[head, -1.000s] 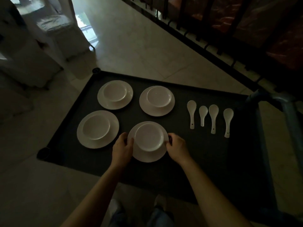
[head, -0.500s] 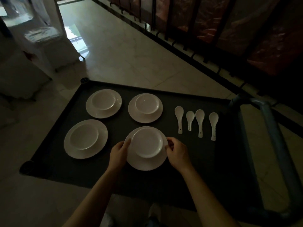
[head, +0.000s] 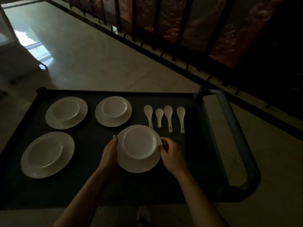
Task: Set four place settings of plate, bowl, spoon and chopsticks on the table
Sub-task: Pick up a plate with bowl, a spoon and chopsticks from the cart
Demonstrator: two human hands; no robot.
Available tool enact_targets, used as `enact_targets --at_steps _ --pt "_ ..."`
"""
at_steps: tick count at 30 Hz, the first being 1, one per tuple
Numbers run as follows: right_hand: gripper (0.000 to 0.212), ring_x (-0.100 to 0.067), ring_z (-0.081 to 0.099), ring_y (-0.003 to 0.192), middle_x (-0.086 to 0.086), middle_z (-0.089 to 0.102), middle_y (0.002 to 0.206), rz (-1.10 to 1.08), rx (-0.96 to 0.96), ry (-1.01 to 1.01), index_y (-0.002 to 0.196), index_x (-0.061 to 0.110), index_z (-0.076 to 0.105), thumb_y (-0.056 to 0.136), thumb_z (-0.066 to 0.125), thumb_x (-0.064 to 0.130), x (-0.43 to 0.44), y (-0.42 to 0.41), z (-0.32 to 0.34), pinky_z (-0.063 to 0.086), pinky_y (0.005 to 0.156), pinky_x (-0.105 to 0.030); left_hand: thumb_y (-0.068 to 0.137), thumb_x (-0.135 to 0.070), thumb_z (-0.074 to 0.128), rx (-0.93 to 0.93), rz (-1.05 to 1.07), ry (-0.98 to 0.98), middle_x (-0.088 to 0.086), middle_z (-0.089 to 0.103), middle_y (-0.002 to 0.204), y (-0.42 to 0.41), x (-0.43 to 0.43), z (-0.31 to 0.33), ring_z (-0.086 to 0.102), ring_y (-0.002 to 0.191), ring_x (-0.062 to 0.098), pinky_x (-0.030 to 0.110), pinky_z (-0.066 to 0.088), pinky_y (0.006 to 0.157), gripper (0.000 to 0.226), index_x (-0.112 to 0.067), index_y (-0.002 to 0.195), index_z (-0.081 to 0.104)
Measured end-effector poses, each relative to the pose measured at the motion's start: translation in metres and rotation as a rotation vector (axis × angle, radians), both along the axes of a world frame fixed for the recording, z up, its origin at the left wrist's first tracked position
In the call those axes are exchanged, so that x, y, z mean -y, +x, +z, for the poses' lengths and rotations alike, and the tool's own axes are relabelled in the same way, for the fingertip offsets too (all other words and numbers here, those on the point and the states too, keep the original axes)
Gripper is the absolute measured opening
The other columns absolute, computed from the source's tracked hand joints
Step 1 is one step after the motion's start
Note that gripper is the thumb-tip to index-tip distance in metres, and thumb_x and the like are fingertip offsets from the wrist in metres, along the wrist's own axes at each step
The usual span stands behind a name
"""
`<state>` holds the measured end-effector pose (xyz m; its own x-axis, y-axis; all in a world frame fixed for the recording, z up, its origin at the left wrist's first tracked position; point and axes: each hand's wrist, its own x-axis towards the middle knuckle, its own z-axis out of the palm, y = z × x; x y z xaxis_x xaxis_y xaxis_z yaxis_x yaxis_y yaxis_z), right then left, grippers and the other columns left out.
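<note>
Four white plates, each with a white bowl on it, are spread over a black cart top (head: 91, 182). My left hand (head: 109, 152) grips the left rim of the nearest plate (head: 139, 167), and my right hand (head: 172, 155) pinches its right rim. Its bowl (head: 139, 141) sits on it. The other plates lie at the near left (head: 67, 153), far left (head: 82, 115) and far middle (head: 101, 118). Several white spoons (head: 168, 117) lie side by side, bowls away from me, just right of the held plate. No chopsticks are visible.
A blue-grey tubular handle (head: 236, 138) rims the cart's right end. Pale tiled floor (head: 91, 63) surrounds the cart, with a dark railing (head: 164, 30) beyond it and white furniture (head: 9, 51) at the far left. My shoe (head: 143, 213) shows below the cart's near edge.
The plate and bowl in my hands have shifted right, up close to the leftmost spoon's handle. My view has swung, so the cart sits lower and more square in frame.
</note>
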<state>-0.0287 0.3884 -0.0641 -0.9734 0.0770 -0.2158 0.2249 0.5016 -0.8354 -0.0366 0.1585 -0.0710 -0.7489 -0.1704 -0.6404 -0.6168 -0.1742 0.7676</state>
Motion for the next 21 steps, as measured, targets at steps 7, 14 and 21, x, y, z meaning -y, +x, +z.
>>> enact_targets --at_steps 7,14,21 --pt "0.024 0.024 0.054 0.094 0.032 0.058 0.097 -0.086 -0.054 -0.056 0.12 0.042 0.058 0.096 0.055 0.042 -0.034 0.015 0.004 0.044 0.064 -0.004 0.094 -0.061 0.038 -0.012 -0.053 -0.05 0.005 0.065 0.116 -0.016 -0.036 -0.004 0.066 0.102 0.029 0.057 0.051 0.091 0.028 -0.046 0.104 0.058" --pt "0.021 -0.005 0.058 0.089 0.005 0.059 0.11 -0.345 0.004 0.297 0.114 0.027 0.06 0.095 0.058 0.034 -0.078 0.009 -0.019 0.043 0.069 -0.016 0.092 -0.062 0.04 0.003 -0.007 -0.036 0.004 0.063 0.116 -0.024 -0.049 -0.003 0.064 0.101 0.028 0.055 0.051 0.09 0.043 -0.038 0.125 0.055" --pt "0.026 -0.011 0.059 0.094 0.001 0.056 0.118 -0.292 0.057 0.52 0.113 0.026 0.058 0.089 0.065 0.033 -0.082 -0.005 -0.039 0.045 0.07 -0.022 0.093 -0.06 0.042 -0.017 -0.029 -0.004 0.002 0.065 0.108 -0.023 -0.05 0.009 0.067 0.096 0.028 0.047 0.055 0.073 0.026 -0.044 0.105 0.057"
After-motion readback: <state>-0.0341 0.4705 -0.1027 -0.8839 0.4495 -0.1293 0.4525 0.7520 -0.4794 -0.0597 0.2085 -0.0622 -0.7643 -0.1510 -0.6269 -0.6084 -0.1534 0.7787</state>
